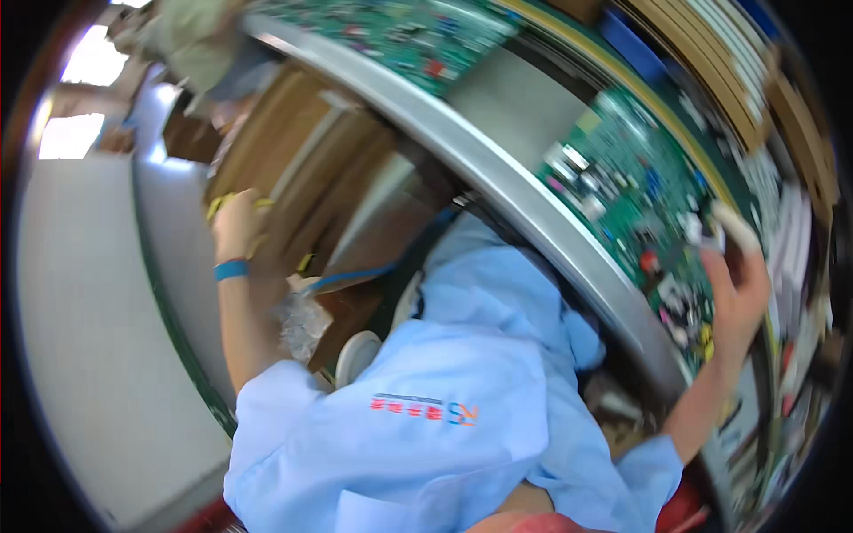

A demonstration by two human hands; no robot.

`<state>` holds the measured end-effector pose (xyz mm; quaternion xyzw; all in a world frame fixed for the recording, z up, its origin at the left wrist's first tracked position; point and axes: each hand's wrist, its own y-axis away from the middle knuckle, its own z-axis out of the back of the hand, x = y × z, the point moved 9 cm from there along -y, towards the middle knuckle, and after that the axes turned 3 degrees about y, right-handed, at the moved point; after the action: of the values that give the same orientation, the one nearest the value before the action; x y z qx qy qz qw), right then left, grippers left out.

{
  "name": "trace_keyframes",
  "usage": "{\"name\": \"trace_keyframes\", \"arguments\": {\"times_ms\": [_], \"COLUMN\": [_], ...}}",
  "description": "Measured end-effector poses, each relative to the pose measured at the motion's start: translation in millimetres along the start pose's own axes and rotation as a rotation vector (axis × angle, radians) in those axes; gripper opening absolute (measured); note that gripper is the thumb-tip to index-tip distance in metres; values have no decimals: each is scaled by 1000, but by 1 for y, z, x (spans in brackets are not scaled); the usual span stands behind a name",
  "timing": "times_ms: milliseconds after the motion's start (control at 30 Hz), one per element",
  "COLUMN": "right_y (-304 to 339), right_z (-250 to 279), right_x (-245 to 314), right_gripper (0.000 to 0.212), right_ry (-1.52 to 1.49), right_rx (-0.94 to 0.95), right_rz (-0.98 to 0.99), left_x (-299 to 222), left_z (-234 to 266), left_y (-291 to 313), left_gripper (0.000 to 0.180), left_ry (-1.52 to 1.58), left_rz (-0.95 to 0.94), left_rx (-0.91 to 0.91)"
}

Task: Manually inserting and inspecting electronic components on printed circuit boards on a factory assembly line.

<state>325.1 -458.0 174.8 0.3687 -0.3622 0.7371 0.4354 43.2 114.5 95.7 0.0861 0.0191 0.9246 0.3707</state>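
Reaching past metal rail [533, 209] w/ R hand [742, 282], fingers part-curled, thumb & forefinger slightly apart over near end of nearer green board [622, 160]; right by white part [692, 227] there, but can't tell if pinched, touched or just close. Reaching out on opp. side of rail w/ L hand [235, 229], well apart from it, fingers looking curled, w/ yellow thing [216, 206] at fingertips; too blurred to tell how tightly closed or if gripped. Wearing 1 blue wristband [231, 269], L wrist. Counting beyond rail: 2 green boards, i.e. nearer one plus farther green board [382, 35], w/ bare grey strip [520, 89] between; also 1 blue bin [633, 44] past both. Counting on body side of rail: at least 1 cardboard box [298, 147] near L hand, exact no. unclear due to blur; 1 clear plastic bag [305, 327]; at least 1 white shoe [357, 357].
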Motion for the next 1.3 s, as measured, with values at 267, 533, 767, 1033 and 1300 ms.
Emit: {"name": "trace_keyframes", "arguments": {"times_ms": [267,533,767,1033,1300], "right_y": [4,6,-5,-11,-11], "right_z": [0,-48,-84,-98,-108], "right_x": [0,22,31,26,28], "right_gripper": [35,34,31,35,35], "right_ry": [302,597,780,824,836], "right_rx": [-8,38,118,214,211], "right_rz": [66,327,422,379,455], "left_x": [-13,-82,-223,-272,-287], "left_z": [18,74,51,27,22], "left_y": [-27,-32,-1,8,22], "left_gripper": [27,31,26,45,83], "left_ry": [-14,982,1435,1710,1706], "left_rz": [-29,-133,-406,-495,-597], "left_rx": [-91,-61,210,651,761]}}
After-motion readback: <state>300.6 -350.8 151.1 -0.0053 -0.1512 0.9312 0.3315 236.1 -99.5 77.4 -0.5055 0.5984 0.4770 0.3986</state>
